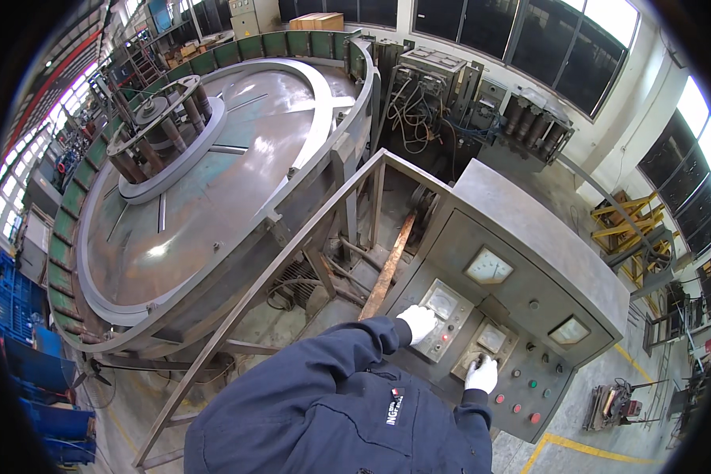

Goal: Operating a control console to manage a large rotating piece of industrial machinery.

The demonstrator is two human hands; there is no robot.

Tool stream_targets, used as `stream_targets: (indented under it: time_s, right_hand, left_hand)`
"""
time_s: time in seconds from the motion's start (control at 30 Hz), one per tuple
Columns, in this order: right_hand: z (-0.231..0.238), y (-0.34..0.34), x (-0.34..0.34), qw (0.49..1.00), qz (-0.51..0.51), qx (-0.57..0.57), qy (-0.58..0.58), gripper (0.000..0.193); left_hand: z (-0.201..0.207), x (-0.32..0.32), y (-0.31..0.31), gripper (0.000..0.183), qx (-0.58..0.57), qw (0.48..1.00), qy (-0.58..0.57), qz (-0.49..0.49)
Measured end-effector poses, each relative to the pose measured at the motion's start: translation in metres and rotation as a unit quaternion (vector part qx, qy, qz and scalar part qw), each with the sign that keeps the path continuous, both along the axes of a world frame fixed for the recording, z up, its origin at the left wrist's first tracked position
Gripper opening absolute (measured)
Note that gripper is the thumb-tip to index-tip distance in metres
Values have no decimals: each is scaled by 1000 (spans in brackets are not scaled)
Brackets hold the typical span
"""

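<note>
I stand at a grey control cabinet [529,229] with a sloped panel. My left hand [419,322], in a white glove, lies curled on the panel's left side, against a square meter [441,302] and just above a small red lamp [445,337]. My right hand [482,374], also gloved in white, is closed around a dark knob [474,357] below a second small meter [492,338]. To its right are red and green push buttons [532,385]. Both sleeves are dark blue.
A large round steel turntable [213,182] with a green segmented rim fills the left. A slanted steel railing [292,261] separates it from me. Behind the cabinet stands electrical gear with cables [419,95]. Yellow floor lines [584,446] and yellow frames [632,217] lie right.
</note>
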State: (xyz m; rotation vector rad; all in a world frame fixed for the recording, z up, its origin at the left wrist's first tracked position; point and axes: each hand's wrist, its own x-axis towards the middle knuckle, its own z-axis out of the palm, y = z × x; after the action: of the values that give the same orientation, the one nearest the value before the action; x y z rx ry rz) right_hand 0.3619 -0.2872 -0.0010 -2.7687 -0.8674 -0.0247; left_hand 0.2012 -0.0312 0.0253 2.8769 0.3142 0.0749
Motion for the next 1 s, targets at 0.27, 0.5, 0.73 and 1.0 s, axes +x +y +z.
stream_targets:
  time_s: [0.27, 0.5, 0.73, 1.0]
  right_hand:
    - [2, 0, 0, 1000, 0, 6, 11, 31]
    - [0, 0, 1, 1000, 0, 8, 19, 32]
    - [0, -2, 2, 1000, 0, 3, 16, 34]
    - [-2, -1, 3, 999, -23, 4, 23, 32]
  left_hand:
    - [-1, 0, 1, 14, 14, 1000, -6, -13]
    - [-2, 1, 2, 17, 7, 1000, -13, -20]
    - [-1, 2, 2, 20, 10, 1000, -5, -24]
    - [-3, 1, 2, 19, 11, 1000, -2, -22]
